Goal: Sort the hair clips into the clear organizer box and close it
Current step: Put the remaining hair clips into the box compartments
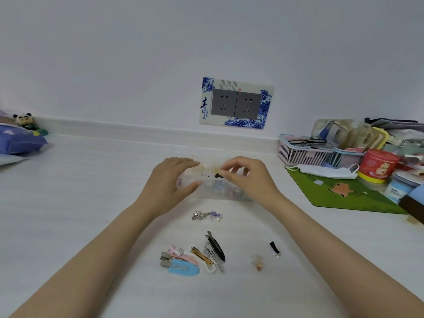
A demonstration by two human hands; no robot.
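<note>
White tabletop [91,203], wide and slick, so I expect anything dropped to skid. Green mat [339,193] sits well off to my right, not in play.

Clear organizer box [213,191] lies across the far middle of the table. Lid up or off? Too washed out for me to tell.

Left hand [168,180] braces the box's left end, fingers stretched flat over the top, thumb at the near wall, nothing clamped. Right hand [249,177] hovers over the box's middle, fingertips pinched on a dark clip [219,175]. It's blurry, but I read it as a clip.

- Risk one: released too high, it bounces into the wrong compartment or over the wall.
- Risk two: the box looks light, and a right-wrist nudge slides it if the left hand lifts.

Nearer me, the pile of clips [195,257] is tangled, so pulling one may drag others. Silver and purple clips [206,215] lie near the box's front wall, where a forearm could sweep them. Orange clip [258,262] and short black clip [274,247] are small and easy to overlook. Most of the sorting is left to do.
</note>
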